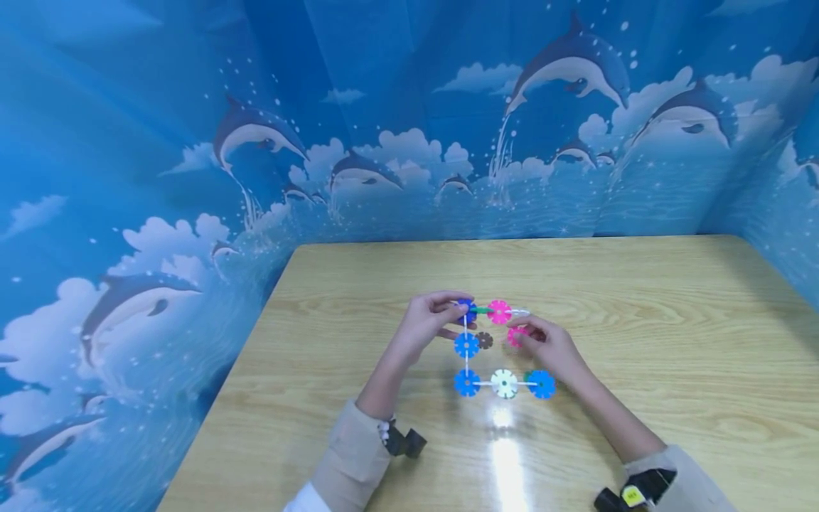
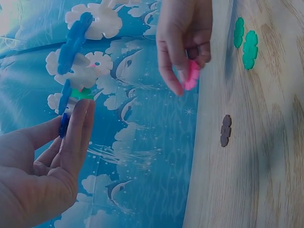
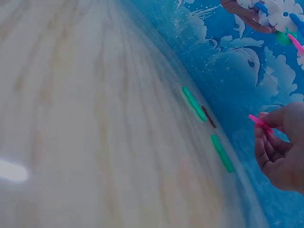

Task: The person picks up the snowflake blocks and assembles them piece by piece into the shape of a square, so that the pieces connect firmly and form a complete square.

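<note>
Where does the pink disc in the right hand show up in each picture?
Head: pink disc, right of centre, below mid-height, in the right hand.
Left wrist: pink disc, upper part, right of centre.
Right wrist: pink disc, right side, around mid-height.
Shared landmark: the brown disc, visible in all three views.

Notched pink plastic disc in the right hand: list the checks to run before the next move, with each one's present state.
1. Right hand grips the notched pink plastic disc in its fingers: ok.
2. Left hand pinches the chain's notched dark blue plastic disc: ok.
3. Chain of notched blue, white, pink and green plastic discs held up off the wood-grain table: ok.
4. Gripped disc seated in the chain: not ok; the right wrist view shows them apart.
5. Gripped disc's slots lined up with the chain's: cannot tell.
6. Notched brown plastic disc lying apart from both hands: ok.
</note>
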The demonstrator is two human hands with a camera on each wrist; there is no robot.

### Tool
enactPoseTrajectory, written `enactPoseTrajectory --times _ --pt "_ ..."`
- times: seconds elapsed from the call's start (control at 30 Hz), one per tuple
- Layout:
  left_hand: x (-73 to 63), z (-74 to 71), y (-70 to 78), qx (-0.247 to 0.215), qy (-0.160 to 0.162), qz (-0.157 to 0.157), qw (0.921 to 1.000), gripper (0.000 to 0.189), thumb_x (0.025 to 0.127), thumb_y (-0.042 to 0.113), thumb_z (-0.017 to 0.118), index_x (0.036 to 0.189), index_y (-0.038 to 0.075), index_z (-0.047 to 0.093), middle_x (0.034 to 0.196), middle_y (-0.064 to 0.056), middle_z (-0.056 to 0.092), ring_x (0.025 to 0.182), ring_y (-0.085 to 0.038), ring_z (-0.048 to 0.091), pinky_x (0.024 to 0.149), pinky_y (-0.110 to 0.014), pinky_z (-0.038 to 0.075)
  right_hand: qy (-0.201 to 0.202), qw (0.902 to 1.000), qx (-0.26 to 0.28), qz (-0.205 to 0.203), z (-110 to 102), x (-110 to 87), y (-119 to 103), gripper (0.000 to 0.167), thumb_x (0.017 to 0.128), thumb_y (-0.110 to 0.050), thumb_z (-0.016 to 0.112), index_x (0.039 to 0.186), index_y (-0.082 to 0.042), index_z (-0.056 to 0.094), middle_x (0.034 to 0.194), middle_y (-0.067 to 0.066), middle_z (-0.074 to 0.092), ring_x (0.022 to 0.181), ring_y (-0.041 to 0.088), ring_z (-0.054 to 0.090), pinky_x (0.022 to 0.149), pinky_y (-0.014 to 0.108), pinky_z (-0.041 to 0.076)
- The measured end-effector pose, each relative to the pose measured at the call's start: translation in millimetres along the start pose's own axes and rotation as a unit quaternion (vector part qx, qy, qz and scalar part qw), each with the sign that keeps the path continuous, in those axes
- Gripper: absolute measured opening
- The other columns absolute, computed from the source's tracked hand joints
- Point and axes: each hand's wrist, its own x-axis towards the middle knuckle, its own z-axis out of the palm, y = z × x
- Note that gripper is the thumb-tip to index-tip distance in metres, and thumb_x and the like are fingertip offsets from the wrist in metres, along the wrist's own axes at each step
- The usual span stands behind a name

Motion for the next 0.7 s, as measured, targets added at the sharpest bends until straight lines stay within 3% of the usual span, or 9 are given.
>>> enactPoseTrajectory --times 0.17,0.4,0.7 --pt "-0.4 0.2 0.2 0.001 0.001 0.001 1.0000 0.027 0.089 0.011 0.061 0.115 0.003 0.062 0.090 -0.011 0.067 0.083 -0.022 0.065 0.068 -0.034 0.056 0.014 0.9981 0.048 0.036 -15.9 -0.2 -20.1 0.028 0.092 -0.014 0.057 0.115 0.002 0.057 0.084 0.011 0.059 0.075 0.026 0.058 0.063 0.029 0.053" --pt "0.1 0.4 -1.4 -0.002 -0.001 -0.002 1.0000 0.026 0.089 0.010 0.061 0.114 0.004 0.062 0.090 -0.011 0.067 0.083 -0.022 0.066 0.068 -0.034 0.056 0.033 0.9915 0.121 0.033 -38.1 -4.9 -44.8 0.035 0.092 -0.020 0.058 0.117 0.005 0.054 0.086 0.005 0.059 0.076 0.015 0.059 0.069 0.024 0.053" --pt "0.9 0.5 -0.9 0.004 0.000 -0.002 1.0000 0.027 0.089 0.011 0.060 0.115 0.003 0.062 0.090 -0.011 0.067 0.083 -0.022 0.065 0.068 -0.034 0.056 0.034 0.9896 0.137 0.028 -49.0 -10.5 -59.7 0.037 0.091 -0.024 0.059 0.116 0.003 0.055 0.086 0.001 0.060 0.075 0.015 0.059 0.068 0.023 0.053"
